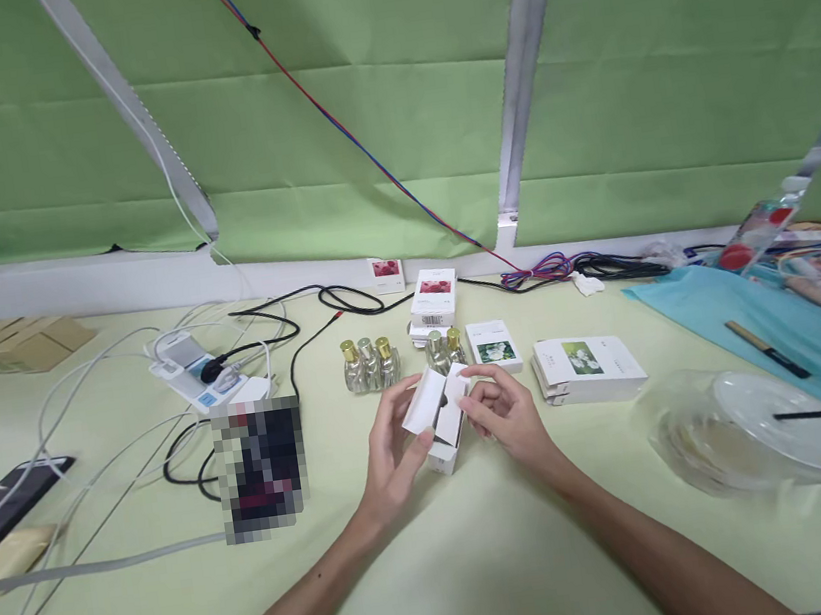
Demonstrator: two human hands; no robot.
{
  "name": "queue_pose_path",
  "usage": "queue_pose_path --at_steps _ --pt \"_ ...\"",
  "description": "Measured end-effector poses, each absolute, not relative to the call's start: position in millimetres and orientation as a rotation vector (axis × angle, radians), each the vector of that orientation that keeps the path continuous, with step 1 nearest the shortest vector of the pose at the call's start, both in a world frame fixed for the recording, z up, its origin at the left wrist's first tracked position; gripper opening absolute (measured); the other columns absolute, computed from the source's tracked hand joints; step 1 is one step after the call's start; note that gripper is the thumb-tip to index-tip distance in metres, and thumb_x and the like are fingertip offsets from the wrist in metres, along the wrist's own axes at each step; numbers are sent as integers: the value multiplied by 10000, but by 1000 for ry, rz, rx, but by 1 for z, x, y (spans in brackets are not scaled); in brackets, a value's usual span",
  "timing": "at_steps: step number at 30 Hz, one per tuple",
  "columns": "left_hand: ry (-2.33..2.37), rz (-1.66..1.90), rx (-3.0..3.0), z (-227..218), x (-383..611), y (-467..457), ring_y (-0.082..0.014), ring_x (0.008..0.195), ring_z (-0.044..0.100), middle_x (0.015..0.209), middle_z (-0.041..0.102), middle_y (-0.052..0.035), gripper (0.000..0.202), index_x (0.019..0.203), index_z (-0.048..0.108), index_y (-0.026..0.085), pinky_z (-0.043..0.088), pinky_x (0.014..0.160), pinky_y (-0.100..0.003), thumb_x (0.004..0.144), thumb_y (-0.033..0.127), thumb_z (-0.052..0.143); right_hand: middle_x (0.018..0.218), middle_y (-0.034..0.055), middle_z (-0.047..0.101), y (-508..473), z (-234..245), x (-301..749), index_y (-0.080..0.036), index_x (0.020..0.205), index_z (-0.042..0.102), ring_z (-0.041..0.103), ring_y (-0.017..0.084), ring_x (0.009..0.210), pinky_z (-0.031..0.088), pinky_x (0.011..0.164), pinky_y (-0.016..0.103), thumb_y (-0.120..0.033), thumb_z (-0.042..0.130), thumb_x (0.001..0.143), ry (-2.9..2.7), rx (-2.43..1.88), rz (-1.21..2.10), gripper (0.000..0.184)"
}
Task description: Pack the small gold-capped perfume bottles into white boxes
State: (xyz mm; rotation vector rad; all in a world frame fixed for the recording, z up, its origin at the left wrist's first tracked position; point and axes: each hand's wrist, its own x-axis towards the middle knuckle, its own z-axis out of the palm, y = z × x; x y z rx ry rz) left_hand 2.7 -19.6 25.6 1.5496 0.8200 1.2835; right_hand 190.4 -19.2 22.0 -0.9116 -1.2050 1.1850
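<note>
A small white carton [443, 456] with its top flaps raised is between my two hands, near the middle of the table. My left hand [393, 449] is wrapped round its left side, thumb at the front edge. At the right flap, my right hand [504, 411] pinches the cardboard between thumb and fingers. Just behind stand small glass bottles [371, 365] with gold and silver caps, in a group of three and a pair [446, 348]. White boxes with a red flower picture [433, 296] are stacked behind the pair. A box with white flowers [492, 347] lies to their right.
Another flower box [591, 367] lies to the right, before a plastic tub with a white lid [777, 421]. A knife [768, 348] rests on blue cloth [689, 301]. Cables, a power strip [196, 371] and a phone [10, 511] occupy the left.
</note>
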Motion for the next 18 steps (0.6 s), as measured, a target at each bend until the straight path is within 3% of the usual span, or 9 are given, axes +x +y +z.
queue_pose_path --at_steps 10,18 --pt "861 1293 1488 30 7 -20 -289 1128 626 1217 662 -117 450 1254 595 218 512 898 -349 886 466 668 600 -81 525 -20 24 190 -215 1105 597 464 100 504 384 496 239 -433 751 839 -1200 -906 1201 377" --pt "905 1241 1296 27 7 -16 -291 1019 664 1168 678 -105 475 1234 607 246 532 787 -342 826 463 715 599 -88 518 -21 22 182 -217 1097 584 466 92 478 384 479 231 -473 762 817 -1145 -951 1181 419"
